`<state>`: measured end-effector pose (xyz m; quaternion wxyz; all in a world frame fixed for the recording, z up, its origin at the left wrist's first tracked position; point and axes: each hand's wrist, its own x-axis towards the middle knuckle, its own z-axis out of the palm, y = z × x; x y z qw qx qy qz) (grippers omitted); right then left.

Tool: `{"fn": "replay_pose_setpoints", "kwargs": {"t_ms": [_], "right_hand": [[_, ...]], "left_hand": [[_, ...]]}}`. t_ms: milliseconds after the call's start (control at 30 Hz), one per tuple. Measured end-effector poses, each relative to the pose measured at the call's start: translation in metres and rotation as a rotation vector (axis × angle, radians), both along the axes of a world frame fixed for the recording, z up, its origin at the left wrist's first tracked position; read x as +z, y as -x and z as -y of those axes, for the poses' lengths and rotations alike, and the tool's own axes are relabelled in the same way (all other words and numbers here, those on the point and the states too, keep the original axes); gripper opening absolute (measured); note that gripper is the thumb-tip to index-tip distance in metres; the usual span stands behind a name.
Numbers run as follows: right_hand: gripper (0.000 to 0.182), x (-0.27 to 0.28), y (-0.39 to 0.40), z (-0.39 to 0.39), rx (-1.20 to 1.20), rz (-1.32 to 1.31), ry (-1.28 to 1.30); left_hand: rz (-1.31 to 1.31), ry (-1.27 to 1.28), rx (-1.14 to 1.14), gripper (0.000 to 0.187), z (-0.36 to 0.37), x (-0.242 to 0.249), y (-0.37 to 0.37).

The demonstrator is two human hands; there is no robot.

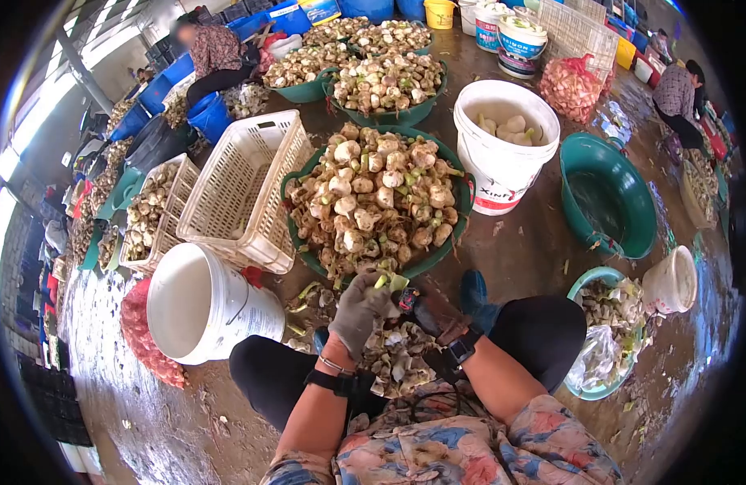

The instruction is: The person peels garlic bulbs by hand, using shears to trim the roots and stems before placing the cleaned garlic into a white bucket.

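Observation:
My left hand point(358, 311), in a grey glove, is closed around a pale bulb-like vegetable with a green stem end point(386, 282). Close beside it, my right hand point(434, 315) grips a small dark-handled tool point(407, 301) that touches the vegetable. Both hands hover over a heap of trimmings point(397, 356) between my knees. Just beyond them stands a green basin point(457, 242) heaped with several muddy bulbs point(377, 198).
A white bucket point(502, 158) with peeled pieces stands right of the basin, an empty green basin point(607, 194) beyond it. A tipped white bucket point(199, 303) and tilted white crates point(239, 190) lie to the left. More heaped basins point(385, 85) and seated people point(215, 52) are behind.

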<state>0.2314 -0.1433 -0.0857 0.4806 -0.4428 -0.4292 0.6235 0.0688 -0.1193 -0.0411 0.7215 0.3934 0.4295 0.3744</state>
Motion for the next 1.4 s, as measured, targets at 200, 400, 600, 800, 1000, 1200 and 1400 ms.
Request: {"fn": "replay_pose_setpoints", "kwargs": {"t_ms": [200,400,600,800,1000,1200,1400], "right_hand": [[0.026,-0.023,0.000,-0.007,-0.162,0.804,-0.260],[0.041,-0.078,0.028,0.025,0.612,0.955,-0.217],[0.036,-0.027,0.006,-0.026,0.090,0.427,-0.099],[0.028,-0.024,0.019,-0.055,-0.131,0.436,-0.161],[0.016,-0.114,-0.032,-0.130,-0.899,0.676,-0.281],[0.023,-0.112,-0.056,-0.149,0.123,1.756,0.042],[0.029,-0.006,-0.021,-0.104,-0.193,0.396,0.209]], "left_hand": [[0.386,0.013,0.099,0.025,-0.003,-0.011,-0.006],[0.504,0.053,0.139,0.039,-0.027,-0.012,0.001],[0.721,0.225,0.128,0.042,-0.046,-0.039,-0.002],[0.410,0.086,0.181,0.032,-0.078,-0.039,-0.007],[0.692,-0.036,0.641,0.047,-0.167,0.045,0.057],[0.365,0.132,0.409,0.022,-0.142,-0.036,0.029],[-0.472,-0.514,-0.153,0.066,-0.101,-0.067,-0.025]]}}
